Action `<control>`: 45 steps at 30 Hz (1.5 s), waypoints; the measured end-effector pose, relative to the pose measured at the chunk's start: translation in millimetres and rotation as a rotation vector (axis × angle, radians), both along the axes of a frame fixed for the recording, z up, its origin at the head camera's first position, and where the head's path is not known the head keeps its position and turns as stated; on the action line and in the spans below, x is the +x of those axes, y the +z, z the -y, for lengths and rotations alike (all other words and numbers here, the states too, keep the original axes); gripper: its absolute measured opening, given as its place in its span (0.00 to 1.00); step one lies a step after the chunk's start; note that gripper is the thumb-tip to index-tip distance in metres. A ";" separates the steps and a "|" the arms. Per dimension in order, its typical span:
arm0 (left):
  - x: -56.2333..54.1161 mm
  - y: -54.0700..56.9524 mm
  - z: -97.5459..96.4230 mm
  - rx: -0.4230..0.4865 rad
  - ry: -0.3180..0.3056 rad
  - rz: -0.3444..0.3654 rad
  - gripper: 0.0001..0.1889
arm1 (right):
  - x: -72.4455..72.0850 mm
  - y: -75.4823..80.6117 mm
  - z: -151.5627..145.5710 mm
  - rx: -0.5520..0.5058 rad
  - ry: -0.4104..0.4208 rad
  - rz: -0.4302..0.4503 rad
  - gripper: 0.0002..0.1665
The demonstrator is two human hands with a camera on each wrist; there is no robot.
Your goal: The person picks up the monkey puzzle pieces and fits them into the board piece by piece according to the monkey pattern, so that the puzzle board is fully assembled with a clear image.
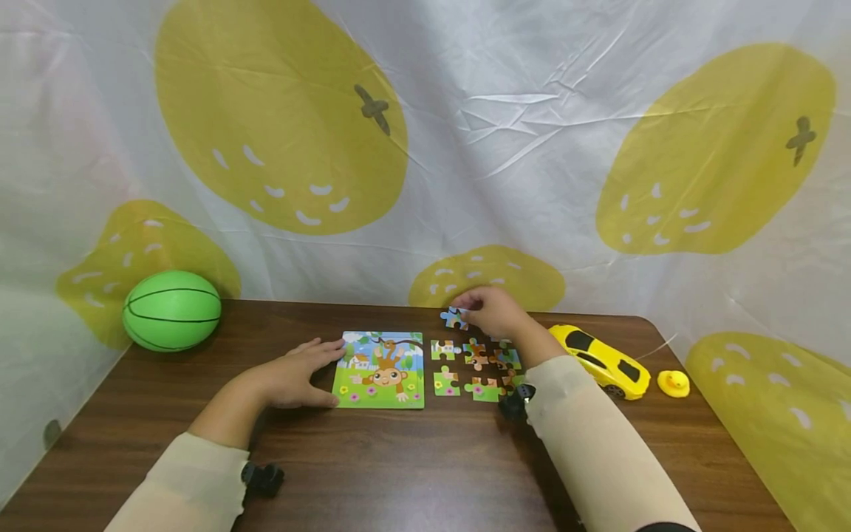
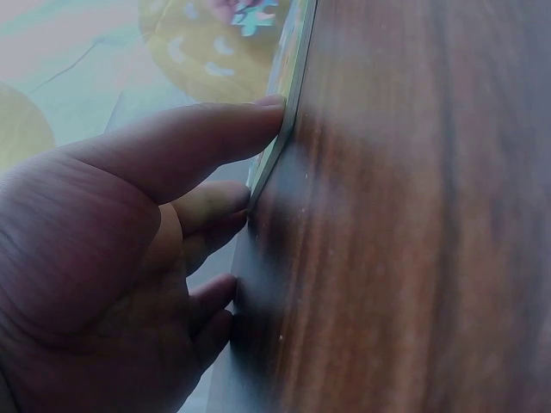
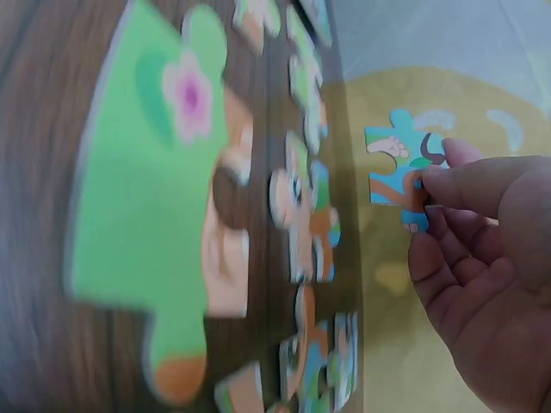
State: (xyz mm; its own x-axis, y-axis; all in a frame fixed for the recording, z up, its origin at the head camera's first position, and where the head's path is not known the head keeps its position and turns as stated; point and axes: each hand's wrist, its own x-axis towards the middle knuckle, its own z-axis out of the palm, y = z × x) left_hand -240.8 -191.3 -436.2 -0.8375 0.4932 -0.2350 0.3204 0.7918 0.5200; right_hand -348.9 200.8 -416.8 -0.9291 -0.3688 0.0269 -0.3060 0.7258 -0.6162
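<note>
Between the thumb and fingers of my right hand [image 1: 495, 314] is a blue jigsaw piece [image 3: 398, 155] with brown and green patches, pinched above the table's back edge. Below it, several loose jigsaw pieces [image 1: 445, 383] lie spread out, partly hidden under the right forearm. My left hand [image 1: 292, 377] rests at the left side of a square monkey puzzle board [image 1: 380, 395], its fingers spread. In the left wrist view, the thumb [image 2: 215, 138] touches the board's edge and the other fingers reach its corner.
A green ball [image 1: 171, 310] sits at the table's back left. To the right of the pieces are a yellow toy car [image 1: 601, 362] and a small yellow duck [image 1: 674, 383]. A white curtain [image 1: 505, 185] with yellow fruit prints hangs behind the wooden table [image 1: 399, 473].
</note>
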 end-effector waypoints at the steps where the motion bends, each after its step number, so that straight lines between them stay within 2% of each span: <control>1: -0.1 -0.1 0.2 0.000 0.001 0.001 0.50 | 1.6 0.8 3.2 0.002 0.004 -0.017 0.14; 4: -0.2 0.1 0.6 0.000 0.002 0.002 0.50 | 7.9 2.9 13.4 -0.017 0.018 -0.012 0.14; 11: -0.3 0.3 0.8 -0.002 -0.002 -0.003 0.50 | 20.1 4.6 37.1 -0.090 0.058 0.062 0.15; 19: -1.5 -1.3 0.6 -0.011 -0.005 -0.009 0.50 | 26.9 -1.1 59.1 -0.153 0.125 0.107 0.15; 29: -2.7 -1.2 -1.0 -0.024 -0.003 -0.007 0.50 | 29.1 -6.0 86.7 -0.147 0.172 0.108 0.14; 37: -3.4 -0.2 -1.9 -0.012 0.004 0.007 0.51 | 28.0 -13.5 102.3 -0.114 0.158 0.115 0.14; 42: -4.6 -0.5 -1.7 -0.012 0.000 0.005 0.50 | 27.2 -16.2 109.5 -0.134 0.158 0.177 0.16; 45: -5.2 -0.7 -1.0 -0.013 0.002 0.005 0.50 | 27.2 -16.8 113.0 -0.101 0.158 0.182 0.18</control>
